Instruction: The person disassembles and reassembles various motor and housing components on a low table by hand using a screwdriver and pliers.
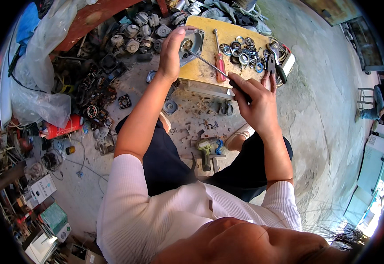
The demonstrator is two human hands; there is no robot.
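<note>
My left hand [171, 55] grips a grey metal housing [196, 41] with a round recess, held over the left edge of a yellow work table [209, 28]. In my right hand [255, 99] is a dark-handled screwdriver [208, 64]. Its long shaft points left, with the tip at the recess of the housing. A second screwdriver with a red handle [220, 67] lies on the table between my hands. Just beyond my right fingers rests a pair of pliers [270, 64] with dark handles. Several ring-shaped bearings [243, 58] are spread over the tabletop beside it.
Motor parts [132, 46] are heaped on the floor beyond the table's left side. A green power drill [206, 152] stands between my legs, near scattered debris. A red cylinder [62, 126] lies at left under plastic sheeting [36, 81]. Another person's legs [370, 113] show at far right.
</note>
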